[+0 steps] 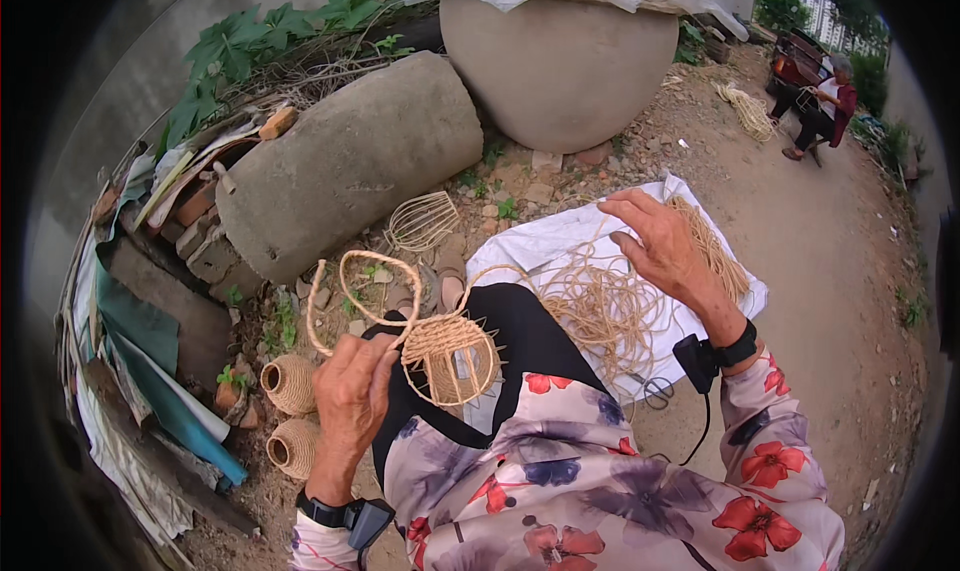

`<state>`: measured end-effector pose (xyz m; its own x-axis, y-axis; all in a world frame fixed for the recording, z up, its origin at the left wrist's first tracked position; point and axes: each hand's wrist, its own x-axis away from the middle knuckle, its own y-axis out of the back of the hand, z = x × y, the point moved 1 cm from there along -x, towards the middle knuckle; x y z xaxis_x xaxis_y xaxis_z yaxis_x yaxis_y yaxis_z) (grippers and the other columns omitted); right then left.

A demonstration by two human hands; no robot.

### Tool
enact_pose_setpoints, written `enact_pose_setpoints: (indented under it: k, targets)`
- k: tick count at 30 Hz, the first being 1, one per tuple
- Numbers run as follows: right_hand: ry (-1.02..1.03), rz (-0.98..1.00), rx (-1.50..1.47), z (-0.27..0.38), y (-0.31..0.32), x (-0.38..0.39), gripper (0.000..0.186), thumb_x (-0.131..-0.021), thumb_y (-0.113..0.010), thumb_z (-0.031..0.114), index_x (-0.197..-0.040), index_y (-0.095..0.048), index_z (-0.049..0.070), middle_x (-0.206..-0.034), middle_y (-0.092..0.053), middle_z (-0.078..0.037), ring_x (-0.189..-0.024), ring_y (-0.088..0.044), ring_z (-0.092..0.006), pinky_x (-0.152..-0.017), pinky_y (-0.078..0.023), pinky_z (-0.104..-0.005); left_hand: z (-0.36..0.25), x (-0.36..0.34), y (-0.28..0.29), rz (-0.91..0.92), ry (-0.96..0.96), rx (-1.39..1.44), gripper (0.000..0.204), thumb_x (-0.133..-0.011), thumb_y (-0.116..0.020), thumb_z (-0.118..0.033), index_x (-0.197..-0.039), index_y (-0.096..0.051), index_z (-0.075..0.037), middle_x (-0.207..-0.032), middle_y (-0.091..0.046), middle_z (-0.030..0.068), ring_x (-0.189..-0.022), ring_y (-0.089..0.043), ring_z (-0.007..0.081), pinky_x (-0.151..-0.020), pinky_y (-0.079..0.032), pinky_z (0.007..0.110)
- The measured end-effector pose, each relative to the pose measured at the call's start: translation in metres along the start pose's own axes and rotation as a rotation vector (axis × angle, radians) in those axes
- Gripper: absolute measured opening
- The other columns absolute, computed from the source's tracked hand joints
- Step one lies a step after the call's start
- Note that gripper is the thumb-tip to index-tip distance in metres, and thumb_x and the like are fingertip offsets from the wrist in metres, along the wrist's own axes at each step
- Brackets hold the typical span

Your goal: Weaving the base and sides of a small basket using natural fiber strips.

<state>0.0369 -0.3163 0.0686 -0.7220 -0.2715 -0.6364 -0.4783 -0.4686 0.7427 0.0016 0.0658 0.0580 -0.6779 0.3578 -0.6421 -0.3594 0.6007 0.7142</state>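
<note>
My left hand (352,391) is closed at the left edge of a partly woven small basket (452,356), pinching tan cord where it meets the weave. The basket rests at my lap; pale spokes stick out along its rim and part of its frame is bare. A stiff loop of cord (380,255) rises above my left hand. Another length of cord arcs from the basket toward a loose heap of cord (600,306) on a white sheet (520,241). Over that heap hangs my right hand (655,246), thumb and fingers apart, with nothing visible in it.
Two round woven pots (290,384) stand left of my legs. An unwoven frame (422,221) lies ahead, before a concrete cylinder (350,161) and a large rounded vessel (560,71). Scissors (655,391) lie at the sheet's near edge. Another person (825,106) sits far right.
</note>
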Motion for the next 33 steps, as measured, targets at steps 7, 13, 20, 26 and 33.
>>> enact_pose_setpoints:
  k: [7,13,20,26,33]
  targets:
    - [0.256,0.304,-0.664,0.111,-0.084,0.031,0.024,-0.085,-0.069,0.014,-0.106,-0.067,0.004,-0.092,-0.069,-0.01,-0.083,-0.066,-0.029,-0.076,-0.051,-0.0386,-0.038,0.025,-0.049,0.246,-0.054,0.313,0.019,-0.084,-0.074,-0.008,-0.103,-0.071,-0.005,-0.077,-0.057,0.0085,-0.063,-0.061,0.0256,-0.054,-0.049,0.036]
    - [0.021,0.452,-0.72,0.065,-0.081,0.087,0.011,-0.089,-0.067,0.013,-0.094,-0.07,0.003,-0.08,-0.067,-0.01,-0.063,-0.064,-0.0241,-0.055,-0.048,-0.0341,-0.016,0.073,-0.036,0.397,0.249,0.435,0.014,-0.089,-0.069,-0.008,-0.102,-0.07,-0.003,-0.08,-0.06,0.0112,-0.069,-0.063,0.0279,-0.062,-0.05,0.037]
    - [0.059,0.657,-0.281,0.047,-0.08,0.101,0.015,-0.087,-0.066,0.015,-0.097,-0.069,0.005,-0.087,-0.064,-0.009,-0.09,-0.063,-0.0291,-0.079,-0.049,-0.0381,-0.021,0.099,-0.04,0.456,0.351,0.442,0.01,-0.09,-0.067,-0.007,-0.097,-0.069,0.0,-0.078,-0.061,0.0124,-0.068,-0.062,0.0299,-0.063,-0.049,0.038]
    - [0.158,0.491,-0.713,0.11,-0.106,0.077,0.019,-0.086,-0.067,0.014,-0.103,-0.067,0.006,-0.087,-0.063,-0.009,-0.091,-0.062,-0.0299,-0.08,-0.049,-0.0392,-0.028,0.08,-0.058,0.418,0.323,0.472,0.009,-0.089,-0.067,-0.006,-0.097,-0.069,-0.001,-0.079,-0.063,0.0123,-0.07,-0.064,0.029,-0.063,-0.05,0.036]
    - [-0.043,0.307,-0.78,0.102,-0.096,0.059,0.011,-0.085,-0.068,0.004,-0.097,-0.069,0.003,-0.076,-0.061,-0.008,-0.065,-0.061,-0.0215,-0.059,-0.048,-0.034,-0.008,0.075,-0.071,0.224,0.261,0.459,0.016,-0.081,-0.075,-0.006,-0.089,-0.062,-0.003,-0.075,-0.063,0.0092,-0.067,-0.065,0.0248,-0.06,-0.05,0.034]
